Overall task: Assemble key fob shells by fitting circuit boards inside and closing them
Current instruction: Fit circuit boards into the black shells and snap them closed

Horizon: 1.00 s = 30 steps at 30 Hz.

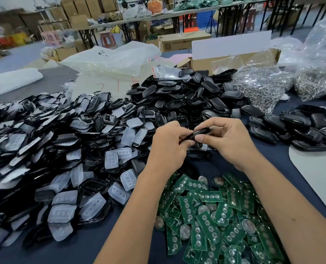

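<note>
A black key fob shell is held above the dark table, in the middle of the view. My left hand grips its left end with curled fingers. My right hand pinches its right end between thumb and fingertips. Whether a board lies inside the shell is hidden by my fingers. Green circuit boards with round metal battery clips lie in a heap under my forearms.
Front shells with translucent button pads cover the left side. Black back shells are heaped behind my hands, and closed black fobs lie at the right. Bags of metal rings and a cardboard box stand behind. A white sheet lies at the right edge.
</note>
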Each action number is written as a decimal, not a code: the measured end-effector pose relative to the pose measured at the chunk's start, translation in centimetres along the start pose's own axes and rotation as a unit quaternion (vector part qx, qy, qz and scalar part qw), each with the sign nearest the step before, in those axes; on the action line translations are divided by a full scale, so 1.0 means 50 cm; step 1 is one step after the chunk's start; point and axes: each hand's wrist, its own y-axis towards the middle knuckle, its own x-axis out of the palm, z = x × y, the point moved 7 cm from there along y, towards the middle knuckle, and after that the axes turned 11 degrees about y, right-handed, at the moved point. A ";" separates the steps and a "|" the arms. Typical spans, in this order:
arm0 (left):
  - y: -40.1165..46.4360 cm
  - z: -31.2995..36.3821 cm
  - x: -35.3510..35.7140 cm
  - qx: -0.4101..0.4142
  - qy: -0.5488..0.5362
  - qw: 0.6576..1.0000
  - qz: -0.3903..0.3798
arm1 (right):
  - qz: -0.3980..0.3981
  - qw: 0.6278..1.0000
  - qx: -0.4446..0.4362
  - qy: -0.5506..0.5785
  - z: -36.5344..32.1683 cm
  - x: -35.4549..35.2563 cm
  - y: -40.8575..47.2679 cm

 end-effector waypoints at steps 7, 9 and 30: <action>-0.004 -0.004 -0.007 0.003 -0.008 1.000 0.027 | -0.001 0.997 -0.045 -0.068 -0.013 0.007 -0.001; -0.005 -0.005 -0.007 -0.003 -0.019 0.999 0.029 | 0.003 0.995 -0.054 -0.086 -0.017 0.008 -0.004; -0.020 -0.024 0.042 -0.197 -0.502 0.838 -0.082 | 0.031 0.996 0.032 0.080 -0.008 0.021 -0.006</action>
